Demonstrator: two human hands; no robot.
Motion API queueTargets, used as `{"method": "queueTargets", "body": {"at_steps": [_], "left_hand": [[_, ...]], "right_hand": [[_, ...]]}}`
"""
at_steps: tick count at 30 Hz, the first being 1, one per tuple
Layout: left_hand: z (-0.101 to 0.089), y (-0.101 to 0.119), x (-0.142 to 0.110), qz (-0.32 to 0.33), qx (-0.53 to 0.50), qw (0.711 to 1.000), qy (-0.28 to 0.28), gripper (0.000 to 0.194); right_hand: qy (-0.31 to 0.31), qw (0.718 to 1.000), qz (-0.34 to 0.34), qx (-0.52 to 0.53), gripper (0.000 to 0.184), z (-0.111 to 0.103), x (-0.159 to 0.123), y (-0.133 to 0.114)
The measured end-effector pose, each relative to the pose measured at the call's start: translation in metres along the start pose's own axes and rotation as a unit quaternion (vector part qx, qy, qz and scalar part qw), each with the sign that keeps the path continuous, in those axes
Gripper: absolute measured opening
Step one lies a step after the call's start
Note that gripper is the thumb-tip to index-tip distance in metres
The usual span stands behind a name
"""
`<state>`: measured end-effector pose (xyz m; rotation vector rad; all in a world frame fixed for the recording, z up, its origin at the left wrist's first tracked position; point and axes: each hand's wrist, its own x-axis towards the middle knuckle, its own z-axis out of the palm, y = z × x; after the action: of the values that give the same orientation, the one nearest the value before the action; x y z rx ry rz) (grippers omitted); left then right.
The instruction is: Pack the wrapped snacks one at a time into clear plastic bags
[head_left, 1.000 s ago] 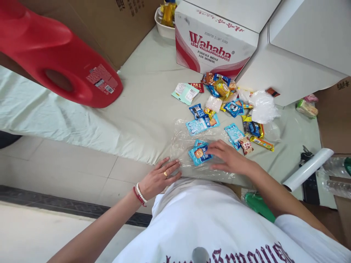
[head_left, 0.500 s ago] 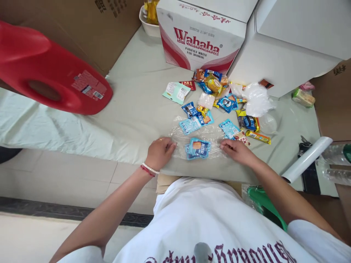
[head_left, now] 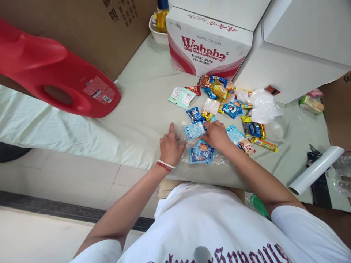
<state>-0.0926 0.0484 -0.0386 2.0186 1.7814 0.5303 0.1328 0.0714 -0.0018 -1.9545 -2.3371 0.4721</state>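
My right hand [head_left: 217, 136] reaches over a light blue snack packet [head_left: 194, 130], with its fingers and thumb closed at the packet's right edge. To the left, my left hand [head_left: 170, 148] rests by the edge of a clear plastic sheet [head_left: 186, 155], index finger stretched out and thumb apart, holding nothing. Two overlapping blue snack packets [head_left: 202, 151] lie on the sheet between my forearms. Beyond my right hand is another light blue packet [head_left: 234, 134], beside a small beige packet [head_left: 247, 147]. Just above the gripped packet sits a dark blue packet [head_left: 194, 114].
Assorted wrapped snacks [head_left: 219, 89] are heaped before a Wahaha carton [head_left: 205, 51]. Crumpled white plastic [head_left: 263, 106] lies to their right. A large red jug [head_left: 79, 84] stands left, a white roll [head_left: 316, 170] lies right. The cloth-covered table's front edge runs near my body.
Both hands have let go of the plastic sheet's sides. My right hand has moved up and left onto the light blue packet; the left has opened. The two overlapping packets are now fanned apart.
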Motion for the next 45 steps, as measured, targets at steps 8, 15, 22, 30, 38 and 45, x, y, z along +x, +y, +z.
{"method": "queueTargets", "body": {"at_steps": [8,15,22,30,38,45], "left_hand": [[-0.003,-0.005,0.006,-0.008,-0.043,0.998,-0.047,0.008],[-0.008,-0.005,-0.001,0.015,-0.037,0.999,-0.010,0.006],[-0.037,-0.011,-0.016,-0.038,-0.160,0.984,-0.066,0.006],[-0.017,0.052,-0.041,0.020,-0.343,0.919,-0.195,0.019],[0.006,0.071,-0.057,0.163,0.079,0.972,-0.148,0.037],[0.012,0.071,-0.056,0.153,0.100,0.981,-0.063,0.023]], "right_hand": [[0.008,0.989,-0.112,0.094,0.014,-0.020,-0.012,0.003],[-0.067,0.967,-0.216,-0.119,0.021,-0.008,-0.066,-0.035],[-0.042,0.965,-0.236,-0.102,0.032,0.030,-0.100,-0.048],[0.030,0.975,-0.204,0.082,0.031,0.045,-0.126,-0.038],[0.239,0.964,0.101,0.053,0.038,0.024,-0.149,0.008],[0.084,0.987,0.099,0.094,0.011,0.002,-0.129,0.006]]}}
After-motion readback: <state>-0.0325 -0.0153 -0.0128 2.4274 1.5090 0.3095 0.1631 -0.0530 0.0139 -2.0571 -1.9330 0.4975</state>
